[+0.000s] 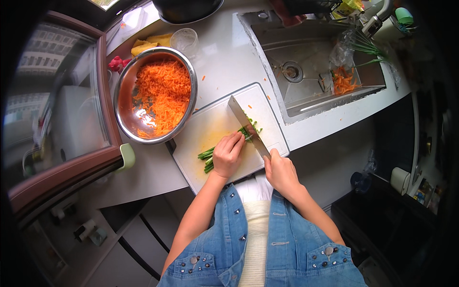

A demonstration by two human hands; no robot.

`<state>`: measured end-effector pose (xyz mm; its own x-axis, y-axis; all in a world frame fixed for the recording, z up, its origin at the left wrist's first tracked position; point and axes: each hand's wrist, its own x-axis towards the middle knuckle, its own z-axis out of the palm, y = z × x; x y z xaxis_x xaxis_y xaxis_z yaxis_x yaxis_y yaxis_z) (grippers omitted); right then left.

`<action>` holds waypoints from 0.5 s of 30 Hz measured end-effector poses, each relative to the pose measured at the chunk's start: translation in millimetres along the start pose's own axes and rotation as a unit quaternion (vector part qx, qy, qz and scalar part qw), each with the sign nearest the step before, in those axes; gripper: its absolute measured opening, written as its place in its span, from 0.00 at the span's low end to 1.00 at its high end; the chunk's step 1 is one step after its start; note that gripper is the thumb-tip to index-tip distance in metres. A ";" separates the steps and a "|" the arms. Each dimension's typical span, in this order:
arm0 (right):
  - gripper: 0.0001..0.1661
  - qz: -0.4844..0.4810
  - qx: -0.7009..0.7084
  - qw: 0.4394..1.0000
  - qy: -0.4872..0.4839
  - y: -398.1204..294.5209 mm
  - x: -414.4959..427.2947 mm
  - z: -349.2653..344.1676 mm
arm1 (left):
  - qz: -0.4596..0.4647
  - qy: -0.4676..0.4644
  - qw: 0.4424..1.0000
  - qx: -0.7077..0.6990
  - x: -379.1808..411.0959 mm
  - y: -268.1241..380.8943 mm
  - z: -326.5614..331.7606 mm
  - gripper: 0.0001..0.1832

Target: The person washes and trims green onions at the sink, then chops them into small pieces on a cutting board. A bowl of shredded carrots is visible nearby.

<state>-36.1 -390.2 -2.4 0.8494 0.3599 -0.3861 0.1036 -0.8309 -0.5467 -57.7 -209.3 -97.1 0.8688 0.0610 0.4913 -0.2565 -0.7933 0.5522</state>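
My left hand (228, 152) presses a bunch of green onion stalks (206, 154) down on a white cutting board (200, 125). My right hand (281, 168) grips the handle end of a cleaver (239, 111), whose blade stands across the stalks just right of my left fingertips. Small chopped green pieces (259, 129) lie on the board beyond the blade. A steel bowl (119, 107) of shredded carrot (166, 86) stands at the board's upper left corner. The handle itself is mostly hidden in my right hand.
A steel sink (308, 46) is set into the counter at the upper right, with orange peelings (344, 81) inside and long green leaves (369, 46) over its right side. An open window frame (104, 86) juts in at the left. A clear container (184, 39) stands behind the bowl.
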 end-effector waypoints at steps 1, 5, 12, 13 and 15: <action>0.12 -0.004 0.006 1.000 0.009 0.2 2.6 2.2 | -0.001 0.000 1.000 0.000 -0.6 0.0 -0.4 0.10; 0.12 -0.009 0.029 0.999 0.028 -2.8 4.7 3.8 | -0.001 -0.001 1.000 0.000 -2.5 -1.6 -0.5 0.10; 0.11 -0.023 0.032 0.998 0.043 -5.1 4.1 1.7 | 0.004 0.004 1.000 0.000 0.3 -0.1 -1.0 0.10; 0.11 -0.018 0.025 0.999 0.035 -4.4 2.7 1.1 | 0.005 0.005 1.000 0.001 -0.1 -0.1 -1.1 0.10; 0.12 -0.008 0.009 1.000 0.020 -2.3 -0.9 -2.2 | 0.005 0.004 1.000 0.003 0.0 -0.1 -1.1 0.10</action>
<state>-35.9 -389.6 0.9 0.8673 0.3558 -0.3482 0.1078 -0.8170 -0.5665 -58.1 -208.6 -96.4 0.8625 0.0580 0.5027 -0.2631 -0.7973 0.5433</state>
